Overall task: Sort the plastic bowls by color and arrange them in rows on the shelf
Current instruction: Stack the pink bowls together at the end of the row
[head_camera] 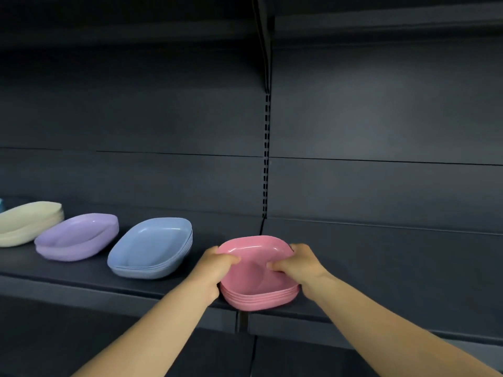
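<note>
A stack of several pink bowls [257, 284] sits near the front edge of the dark shelf [381, 268], at the seam between two shelf sections. My left hand [215, 270] grips the stack's left rim, thumb over the edge. My right hand [298, 268] grips the right rim the same way. Left of it stand a blue stack [151, 247], a purple stack [77, 235] and a cream stack [25, 223], side by side in one row.
A slotted upright [266, 159] divides the dark back panel. An upper shelf [381, 20] hangs overhead. At the far left edge a sliver of a teal object [1, 205] shows behind the cream stack. The shelf section right of the pink stack holds nothing.
</note>
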